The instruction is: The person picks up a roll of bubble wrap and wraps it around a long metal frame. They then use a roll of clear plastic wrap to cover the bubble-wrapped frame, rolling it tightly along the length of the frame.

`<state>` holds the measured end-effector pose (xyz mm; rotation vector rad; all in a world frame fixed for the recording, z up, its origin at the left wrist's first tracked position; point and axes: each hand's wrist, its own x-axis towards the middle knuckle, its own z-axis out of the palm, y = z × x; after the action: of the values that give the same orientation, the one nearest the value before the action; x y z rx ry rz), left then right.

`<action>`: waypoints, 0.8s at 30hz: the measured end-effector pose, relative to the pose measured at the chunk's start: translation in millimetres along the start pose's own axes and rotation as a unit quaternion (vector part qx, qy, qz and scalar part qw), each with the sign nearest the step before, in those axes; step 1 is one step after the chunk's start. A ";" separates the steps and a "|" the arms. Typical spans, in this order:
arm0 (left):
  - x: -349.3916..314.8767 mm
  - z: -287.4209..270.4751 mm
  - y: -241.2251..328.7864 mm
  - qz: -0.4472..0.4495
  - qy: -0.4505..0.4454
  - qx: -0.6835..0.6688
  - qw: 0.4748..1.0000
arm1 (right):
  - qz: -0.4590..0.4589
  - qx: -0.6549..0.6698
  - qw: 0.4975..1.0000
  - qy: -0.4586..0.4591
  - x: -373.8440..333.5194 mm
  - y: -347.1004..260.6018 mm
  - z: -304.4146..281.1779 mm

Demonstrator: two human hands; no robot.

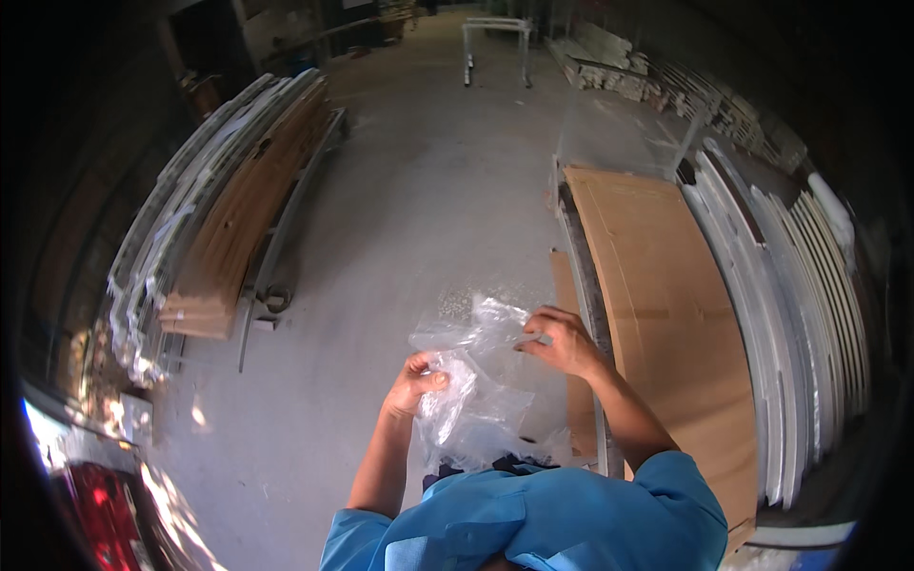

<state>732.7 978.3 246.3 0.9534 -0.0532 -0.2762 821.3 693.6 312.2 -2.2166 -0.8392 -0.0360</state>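
Leftmost of the larger things, a stack of long pale panels [190,200] stands with clear film showing on parts of it, and brown boards [224,238] lean along its inner side on a rack. These look already put in order, and neither hand is near them. Next comes the grey floor [352,247], running between the two sides of the room.

Then the left hand [413,383] has its fingers and thumb closed on the near-left part of a crumpled clear plastic sheet [462,395]. The sheet is in front of the blue shirt [571,519], bunched and folded over itself, with loose flaps pointing several ways. Picking it up is done, then; getting it flat or folded neatly is not, and I would judge the handling to be at an early stage. Whether the sheet is whole or several pieces cannot be told.

On the sheet's other side, the right hand [562,343] seems to pinch its upper right edge between thumb and fingers, the fingers bent.

Farther right, a long brown cardboard sheet [666,295] lies on a second rack, touched by neither hand. Beyond it, film-wrapped strips [795,362] stand side by side, apparently finished with wrapping.
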 end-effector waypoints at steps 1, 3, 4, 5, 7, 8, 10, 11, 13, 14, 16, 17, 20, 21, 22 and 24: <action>39.8 -8.8 11.4 -0.009 -0.004 0.011 1.000 | -0.025 -0.026 0.999 0.035 19.0 13.9 -7.8; 120.4 -22.9 25.7 -0.036 -0.031 0.016 0.999 | -0.059 -0.086 0.990 0.100 57.7 46.5 -28.3; 154.6 -22.2 24.5 -0.051 -0.051 0.010 0.997 | -0.042 -0.135 0.985 0.098 60.9 59.2 -38.4; 198.2 -28.6 30.0 -0.063 -0.074 0.007 0.995 | -0.023 -0.182 0.979 0.091 79.5 76.8 -47.7; 276.2 -37.8 41.3 -0.088 -0.100 0.019 0.991 | -0.006 -0.202 0.976 0.081 128.6 119.8 -68.9; 312.7 -40.1 43.5 -0.098 -0.110 0.025 0.989 | -0.006 -0.173 0.982 0.077 155.7 144.9 -79.9; 380.5 -39.8 52.0 -0.093 -0.130 0.008 0.987 | -0.008 -0.121 0.991 0.060 208.6 185.5 -93.1; 407.5 -35.5 57.6 -0.062 -0.127 0.033 0.989 | -0.023 -0.118 0.991 0.054 229.7 200.7 -101.4; 458.8 -45.7 78.3 -0.100 -0.102 0.066 0.988 | -0.041 -0.120 0.992 -0.012 289.9 241.1 -113.4; 485.7 -48.4 87.3 -0.076 -0.090 0.053 0.992 | -0.037 -0.091 0.995 0.001 320.6 259.1 -120.0; 535.5 -65.4 105.8 -0.005 -0.051 0.037 0.998 | -0.033 -0.051 0.998 0.022 383.7 298.4 -127.8; 555.7 -81.6 117.3 0.014 -0.024 0.034 0.999 | 0.006 -0.022 0.999 0.035 412.5 319.7 -130.7; 616.6 -145.2 153.0 0.060 0.047 0.037 0.996 | 0.049 0.032 0.991 0.118 493.5 391.4 -132.8; 646.3 -169.4 164.5 0.063 0.071 0.043 0.994 | 0.062 0.041 0.989 0.130 519.7 419.3 -136.3; 679.8 -190.7 173.0 0.080 0.110 0.065 0.989 | 0.084 0.051 0.985 0.142 543.1 446.8 -139.8; 746.8 -231.2 197.5 0.107 0.184 0.109 0.971 | 0.113 0.078 0.976 0.168 582.3 493.8 -144.6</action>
<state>1532.1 1079.3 215.2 1.1954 0.1576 0.1109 1596.1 675.1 256.4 -2.0653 -0.3891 -0.2216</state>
